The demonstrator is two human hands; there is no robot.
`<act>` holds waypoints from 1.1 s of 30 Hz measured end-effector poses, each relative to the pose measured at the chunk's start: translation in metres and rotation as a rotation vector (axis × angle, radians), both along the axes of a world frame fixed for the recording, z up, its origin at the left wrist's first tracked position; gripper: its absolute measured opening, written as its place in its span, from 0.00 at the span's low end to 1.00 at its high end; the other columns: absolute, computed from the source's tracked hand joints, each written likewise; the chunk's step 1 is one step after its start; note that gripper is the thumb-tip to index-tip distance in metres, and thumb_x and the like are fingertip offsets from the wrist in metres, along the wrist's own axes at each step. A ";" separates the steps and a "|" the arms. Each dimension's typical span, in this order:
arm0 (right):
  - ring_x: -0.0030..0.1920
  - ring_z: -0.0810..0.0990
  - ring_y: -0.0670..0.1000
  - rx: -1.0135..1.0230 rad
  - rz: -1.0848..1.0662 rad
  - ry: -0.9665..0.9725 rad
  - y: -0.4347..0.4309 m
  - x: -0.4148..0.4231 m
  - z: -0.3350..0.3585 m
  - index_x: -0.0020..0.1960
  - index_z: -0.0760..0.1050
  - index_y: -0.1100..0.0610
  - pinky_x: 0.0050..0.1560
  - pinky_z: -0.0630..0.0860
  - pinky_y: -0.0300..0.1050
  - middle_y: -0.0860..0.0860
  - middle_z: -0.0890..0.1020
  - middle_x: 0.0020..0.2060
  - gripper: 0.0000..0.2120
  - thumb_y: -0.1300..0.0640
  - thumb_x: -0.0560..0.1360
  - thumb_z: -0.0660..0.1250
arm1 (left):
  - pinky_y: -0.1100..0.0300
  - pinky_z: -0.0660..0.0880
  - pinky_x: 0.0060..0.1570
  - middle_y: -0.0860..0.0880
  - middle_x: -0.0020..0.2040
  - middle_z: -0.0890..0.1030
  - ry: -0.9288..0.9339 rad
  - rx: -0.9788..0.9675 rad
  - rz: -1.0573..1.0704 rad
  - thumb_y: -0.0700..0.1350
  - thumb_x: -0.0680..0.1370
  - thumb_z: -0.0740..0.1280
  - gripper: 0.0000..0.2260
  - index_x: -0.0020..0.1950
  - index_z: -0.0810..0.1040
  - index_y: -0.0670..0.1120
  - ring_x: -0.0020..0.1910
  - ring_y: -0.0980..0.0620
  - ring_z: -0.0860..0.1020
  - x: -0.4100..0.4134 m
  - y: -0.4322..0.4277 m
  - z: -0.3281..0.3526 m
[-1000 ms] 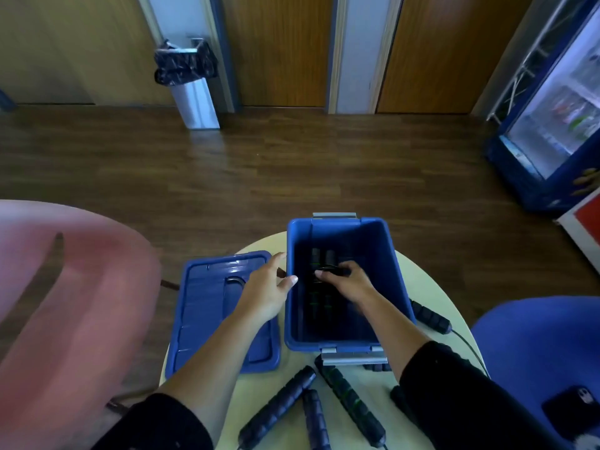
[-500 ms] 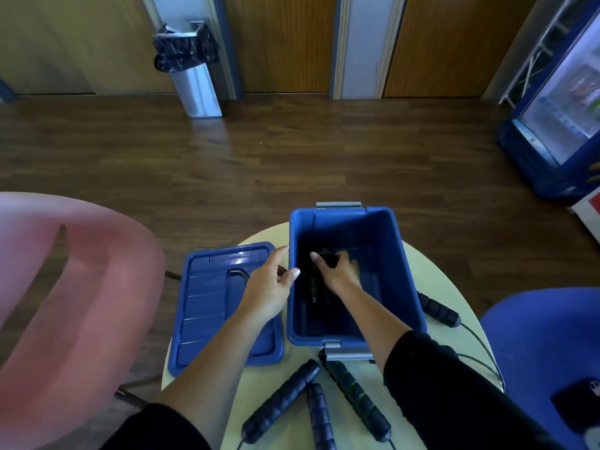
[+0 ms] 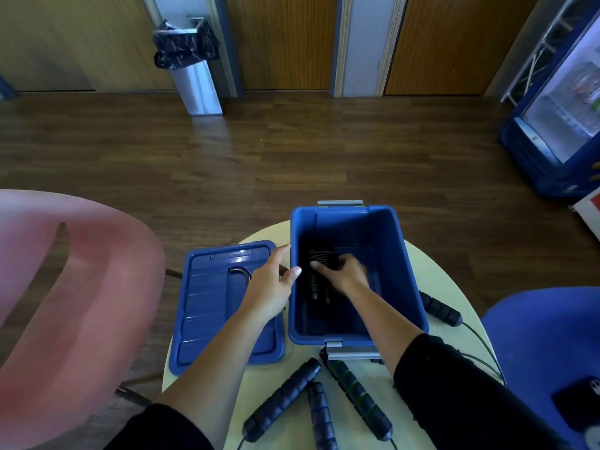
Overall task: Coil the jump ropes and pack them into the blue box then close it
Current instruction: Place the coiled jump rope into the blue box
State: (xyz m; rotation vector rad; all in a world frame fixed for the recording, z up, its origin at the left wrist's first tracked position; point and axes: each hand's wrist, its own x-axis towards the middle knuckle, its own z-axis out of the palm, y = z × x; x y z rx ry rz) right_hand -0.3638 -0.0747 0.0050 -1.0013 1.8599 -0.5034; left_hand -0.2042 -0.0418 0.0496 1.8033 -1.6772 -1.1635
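Blue plastic, the box (image 3: pixel 407 271) stands open at centre frame on the pale surface (image 3: pixel 269 233), its lid (image 3: pixel 207 303) lying flat just to the left. The right hand (image 3: pixel 344 274) is down inside, fingers (image 3: pixel 314 264) curled over a coiled jump rope (image 3: pixel 323 255) near the box floor. The left hand (image 3: pixel 269 287) braces the left wall, fingers loosely apart. Released too soon, the springy coil would likely unwind and ride up, fouling the lid. The loose handles (image 3: pixel 282 397) at lower centre trail cords that could snag a sleeve.
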 end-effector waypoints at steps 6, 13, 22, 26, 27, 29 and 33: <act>0.66 0.73 0.57 -0.006 0.021 -0.010 0.005 -0.005 0.005 0.72 0.63 0.59 0.51 0.69 0.42 0.58 0.73 0.67 0.39 0.41 0.70 0.72 | 0.42 0.79 0.45 0.49 0.41 0.76 -0.034 0.010 -0.001 0.50 0.81 0.61 0.22 0.75 0.60 0.56 0.38 0.47 0.77 -0.001 0.001 0.001; 0.66 0.73 0.57 -0.035 0.023 -0.002 0.011 -0.011 0.007 0.74 0.61 0.58 0.58 0.73 0.46 0.58 0.73 0.68 0.41 0.43 0.69 0.74 | 0.51 0.76 0.43 0.45 0.45 0.80 -0.051 -0.020 0.011 0.50 0.81 0.60 0.22 0.75 0.62 0.53 0.36 0.51 0.76 0.000 0.004 0.000; 0.67 0.72 0.59 -0.012 0.075 0.008 0.006 -0.002 0.000 0.73 0.62 0.56 0.61 0.72 0.49 0.59 0.71 0.68 0.40 0.45 0.68 0.76 | 0.43 0.79 0.46 0.51 0.40 0.76 -0.035 -0.021 0.017 0.50 0.81 0.61 0.20 0.73 0.64 0.54 0.39 0.48 0.77 -0.002 0.004 -0.003; 0.67 0.70 0.60 -0.011 0.089 0.023 0.004 0.000 -0.002 0.74 0.61 0.55 0.61 0.72 0.51 0.59 0.69 0.69 0.40 0.41 0.69 0.73 | 0.41 0.79 0.46 0.52 0.39 0.74 -0.026 -0.011 0.037 0.50 0.81 0.61 0.20 0.73 0.64 0.54 0.40 0.48 0.77 -0.002 0.003 -0.003; 0.68 0.69 0.60 -0.011 0.093 0.023 0.004 -0.001 -0.003 0.74 0.60 0.55 0.62 0.71 0.51 0.60 0.68 0.69 0.40 0.41 0.70 0.72 | 0.41 0.79 0.46 0.52 0.38 0.74 -0.026 -0.012 0.037 0.49 0.81 0.61 0.20 0.73 0.64 0.54 0.39 0.48 0.77 -0.002 0.003 -0.003; 0.69 0.68 0.61 -0.005 0.093 0.025 0.005 -0.002 -0.003 0.75 0.57 0.55 0.63 0.70 0.51 0.60 0.66 0.70 0.41 0.41 0.70 0.71 | 0.42 0.79 0.46 0.51 0.38 0.74 -0.034 -0.016 0.029 0.50 0.81 0.61 0.20 0.73 0.64 0.54 0.39 0.48 0.77 -0.003 0.004 -0.002; 0.69 0.68 0.60 -0.018 0.081 0.027 0.006 -0.005 -0.004 0.76 0.56 0.55 0.62 0.71 0.50 0.60 0.66 0.71 0.43 0.40 0.70 0.71 | 0.50 0.77 0.41 0.47 0.40 0.77 -0.062 -0.023 0.015 0.49 0.81 0.61 0.21 0.74 0.63 0.53 0.35 0.49 0.76 -0.003 0.005 0.001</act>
